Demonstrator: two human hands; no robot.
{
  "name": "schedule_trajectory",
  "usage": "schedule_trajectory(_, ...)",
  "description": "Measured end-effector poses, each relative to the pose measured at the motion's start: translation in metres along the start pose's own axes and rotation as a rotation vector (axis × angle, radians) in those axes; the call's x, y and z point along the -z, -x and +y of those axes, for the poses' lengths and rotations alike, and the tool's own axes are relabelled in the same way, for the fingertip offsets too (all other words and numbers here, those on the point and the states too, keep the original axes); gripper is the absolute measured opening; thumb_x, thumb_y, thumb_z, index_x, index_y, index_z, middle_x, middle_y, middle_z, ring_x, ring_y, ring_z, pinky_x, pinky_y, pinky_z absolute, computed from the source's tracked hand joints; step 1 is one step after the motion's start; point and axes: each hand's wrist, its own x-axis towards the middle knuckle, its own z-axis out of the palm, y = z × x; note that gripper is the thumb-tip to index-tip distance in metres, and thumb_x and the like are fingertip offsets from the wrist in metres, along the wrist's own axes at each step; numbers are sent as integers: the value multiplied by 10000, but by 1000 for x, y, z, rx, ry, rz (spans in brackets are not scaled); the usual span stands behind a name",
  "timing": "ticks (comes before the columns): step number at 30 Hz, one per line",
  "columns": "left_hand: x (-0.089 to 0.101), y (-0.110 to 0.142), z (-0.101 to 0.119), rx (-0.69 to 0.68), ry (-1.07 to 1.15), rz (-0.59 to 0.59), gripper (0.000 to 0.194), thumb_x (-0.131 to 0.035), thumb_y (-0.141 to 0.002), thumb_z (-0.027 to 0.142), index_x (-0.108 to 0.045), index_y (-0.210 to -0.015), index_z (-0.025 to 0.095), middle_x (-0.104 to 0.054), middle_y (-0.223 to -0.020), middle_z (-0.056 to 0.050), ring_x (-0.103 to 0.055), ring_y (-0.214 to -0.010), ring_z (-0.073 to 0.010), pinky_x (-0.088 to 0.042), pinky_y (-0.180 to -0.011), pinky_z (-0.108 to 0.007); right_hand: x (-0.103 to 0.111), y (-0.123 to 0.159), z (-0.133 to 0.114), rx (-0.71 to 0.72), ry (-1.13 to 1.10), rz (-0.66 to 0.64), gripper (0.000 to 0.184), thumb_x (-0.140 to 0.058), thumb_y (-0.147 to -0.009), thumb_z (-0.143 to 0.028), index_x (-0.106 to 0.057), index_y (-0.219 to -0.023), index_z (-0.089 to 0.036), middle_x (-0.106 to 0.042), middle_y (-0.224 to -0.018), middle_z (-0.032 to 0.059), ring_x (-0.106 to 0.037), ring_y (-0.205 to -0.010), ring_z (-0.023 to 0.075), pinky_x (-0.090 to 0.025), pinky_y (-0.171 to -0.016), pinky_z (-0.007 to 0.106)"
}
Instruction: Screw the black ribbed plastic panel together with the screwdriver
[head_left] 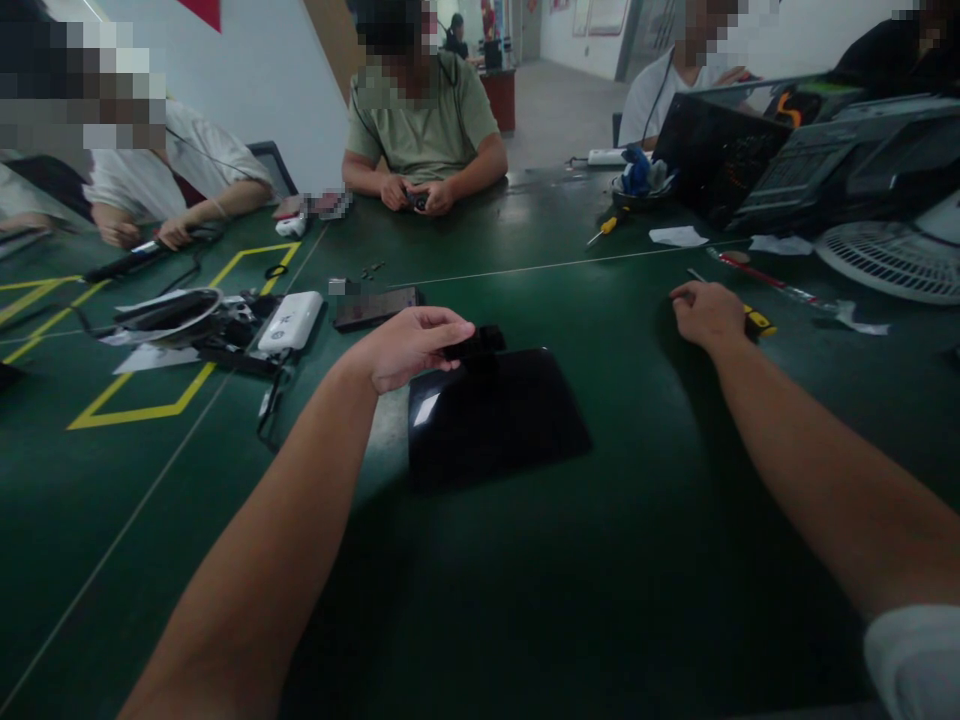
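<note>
A glossy black monitor stand base (502,425) rests on the green table in front of me. My left hand (412,345) is closed around the short black neck (484,345) that rises at the base's far edge. To the right, my right hand (709,312) is low at the tabletop with its fingers drawn together. Whatever its fingertips may hold is hidden. Close by that hand lies a screwdriver with a yellow and black handle (760,320); its middle is hidden behind the hand, with the shaft tip showing beyond the knuckles.
A dark phone (379,308) and a white box-shaped device (291,322) lie left, near cables and parts. Another yellow screwdriver (607,228), paper scraps (679,236), a white fan grille (892,262) and an open computer case (795,170) are at right. A person (424,130) sits opposite; others sit around.
</note>
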Motion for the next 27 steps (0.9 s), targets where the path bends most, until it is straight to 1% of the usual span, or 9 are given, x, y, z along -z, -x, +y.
schedule_trajectory(5, 1, 0, -2, 22, -16, -32, 287, -984, -798, 372, -800, -856, 160, -716, -772, -14, -619, -635, -99, -537, -606, -222, -2, -1, 0, 2, 3, 8, 406, -511, -1125, -248, -782, -1410, -145, -751, -1376, 227, -643, -1135, 297, -434, -938, 422)
schedule_trajectory(8, -1, 0, -2, 28, -37, -50, 272, -970, -810, 373, -795, -846, 167, -712, -757, -11, -612, -628, -98, -530, -603, -218, -4, -1, 1, 7, 13, 19, 404, -513, -1116, -247, -791, -1394, -154, -764, -1350, 216, -652, -1137, 301, -439, -948, 417)
schedule_trajectory(13, -3, 6, 3, 42, -133, -81, 244, -934, -828, 371, -777, -866, 189, -695, -774, 3, -631, -663, -110, -569, -658, -241, -6, -3, 2, 2, 26, 34, 405, -510, -1107, -264, -800, -1374, -176, -766, -1330, 205, -657, -1143, 311, -457, -950, 425)
schedule_trajectory(19, -6, 12, 9, 77, -330, -232, 298, -923, -802, 433, -781, -920, 200, -709, -837, -4, -694, -772, -164, -619, -732, -299, -6, -3, 3, -5, 20, 25, 405, -512, -1103, -267, -801, -1376, -190, -772, -1311, 189, -671, -1133, 311, -477, -955, 426)
schedule_trajectory(24, -8, 11, 9, 54, -387, -239, 322, -880, -824, 474, -785, -988, 214, -707, -858, -3, -711, -772, -180, -605, -715, -302, -5, -4, 4, -1, 3, 15, 403, -518, -1104, -261, -797, -1382, -173, -770, -1321, 202, -665, -1145, 319, -468, -953, 434)
schedule_trajectory(27, -10, 15, 13, 11, -483, -227, 337, -851, -844, 496, -804, -1035, 223, -727, -874, -17, -708, -743, -192, -572, -682, -306, -4, -3, 4, 2, -14, 19, 403, -522, -1092, -245, -796, -1377, -169, -769, -1298, 204, -658, -1103, 310, -464, -949, 436)
